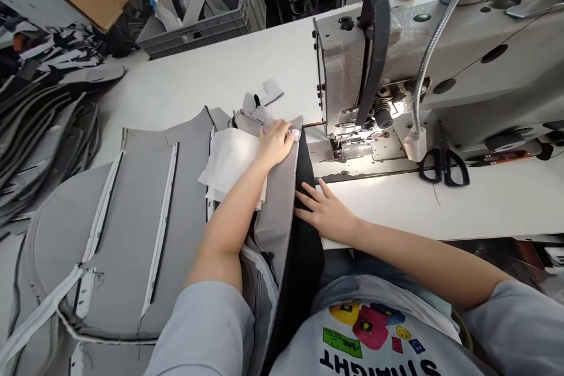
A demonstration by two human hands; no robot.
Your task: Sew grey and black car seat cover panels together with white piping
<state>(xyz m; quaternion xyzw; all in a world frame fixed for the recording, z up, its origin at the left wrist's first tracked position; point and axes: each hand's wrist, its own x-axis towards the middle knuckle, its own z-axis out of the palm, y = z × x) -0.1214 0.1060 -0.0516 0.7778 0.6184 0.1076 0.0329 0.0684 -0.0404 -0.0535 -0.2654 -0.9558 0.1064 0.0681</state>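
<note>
A large grey sewn fabric cover [194,129] with white and black strips spreads over the left of the table. My left hand [277,142] is closed on its far edge, with bent fingers beside a small white tag [296,134]. White thin sheets [231,158] lie under my left wrist. A black fabric strip [304,235] runs along the cover's right side. On that strip my right hand [324,211] rests with fingers spread, holding nothing. The sewing machine [352,135] stands just right of the fabric edge, its needle area lit.
Black-handled scissors [444,165] lie on the white table [497,205] beside the machine's flexible lamp [415,144]. Fabric scraps [269,92] sit behind the cover. A grey crate [207,35] with cut pieces stands at the back, and stacked grey pieces [48,135] at the left.
</note>
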